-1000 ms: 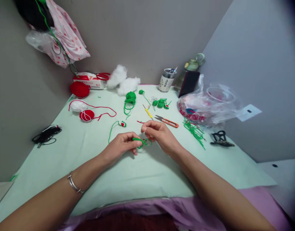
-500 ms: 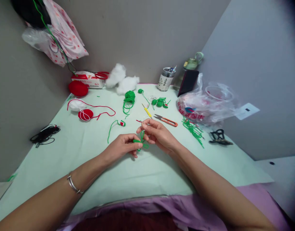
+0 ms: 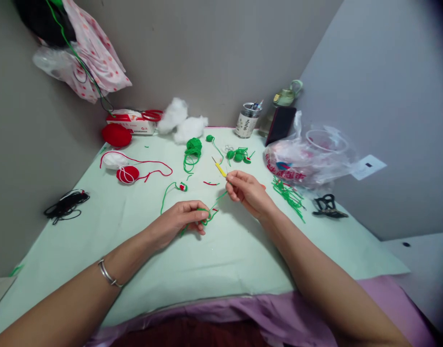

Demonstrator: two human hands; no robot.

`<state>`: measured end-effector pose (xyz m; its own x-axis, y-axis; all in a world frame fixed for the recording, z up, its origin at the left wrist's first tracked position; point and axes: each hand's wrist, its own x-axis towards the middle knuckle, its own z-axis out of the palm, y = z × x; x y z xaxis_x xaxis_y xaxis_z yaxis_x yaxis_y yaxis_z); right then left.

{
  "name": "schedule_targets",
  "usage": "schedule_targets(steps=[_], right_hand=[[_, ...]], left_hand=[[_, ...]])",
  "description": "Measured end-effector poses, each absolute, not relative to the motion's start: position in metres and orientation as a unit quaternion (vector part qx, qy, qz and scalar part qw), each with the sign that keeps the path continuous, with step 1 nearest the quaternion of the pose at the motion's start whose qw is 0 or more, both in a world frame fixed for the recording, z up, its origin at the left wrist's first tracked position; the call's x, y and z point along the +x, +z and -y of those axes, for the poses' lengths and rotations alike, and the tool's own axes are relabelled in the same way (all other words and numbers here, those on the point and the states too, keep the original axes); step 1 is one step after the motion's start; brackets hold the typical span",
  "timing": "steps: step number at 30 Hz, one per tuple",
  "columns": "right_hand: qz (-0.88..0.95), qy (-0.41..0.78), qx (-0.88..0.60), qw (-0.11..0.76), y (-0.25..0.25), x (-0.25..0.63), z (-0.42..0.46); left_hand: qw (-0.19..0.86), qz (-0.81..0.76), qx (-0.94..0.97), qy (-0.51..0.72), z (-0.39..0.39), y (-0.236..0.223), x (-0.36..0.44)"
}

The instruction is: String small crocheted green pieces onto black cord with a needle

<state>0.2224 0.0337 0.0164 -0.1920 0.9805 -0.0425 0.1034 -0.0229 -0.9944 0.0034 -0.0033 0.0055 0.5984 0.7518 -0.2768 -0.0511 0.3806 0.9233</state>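
Observation:
My left hand [image 3: 190, 218] is closed, pinching a small green crochet piece [image 3: 206, 220] with a bit of red at its edge; the fingers cover much of it. From that piece a strand of green yarn [image 3: 222, 195] runs up to my right hand [image 3: 245, 189]. There the thumb and fingertips pinch what looks like a thin needle, its fine tip poking up and most of it hidden. Just beyond the right fingertips lies a yellow-handled crochet hook [image 3: 220, 169]. Orange thread snips [image 3: 263, 186] are mostly behind the right hand.
Behind are a green yarn ball [image 3: 193, 148], white stuffing [image 3: 189, 129], finished green pieces [image 3: 239, 154] and a pen tin [image 3: 248, 120]. Red yarn [image 3: 128, 174] and black cord [image 3: 67, 204] lie left. A plastic bag [image 3: 304, 156], green yarn ends [image 3: 289, 195] and a black hair clip [image 3: 329, 207] lie right.
My right hand has moved up and right, away from the left, drawing the green strand out between them. The green loops have shrunk, and the snips are now largely covered.

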Motion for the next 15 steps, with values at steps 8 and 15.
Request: schedule_targets(steps=[8, 15], right_hand=[[0.704, 0.177, -0.639, 0.254, 0.012, 0.249, -0.041], [0.734, 0.058, -0.67, 0.097, 0.01, 0.259, -0.046]], left_hand=[[0.733, -0.396, 0.444, 0.33, -0.002, 0.002, 0.0], [0.705, -0.409, 0.45, 0.364, -0.005, 0.001, -0.002]])
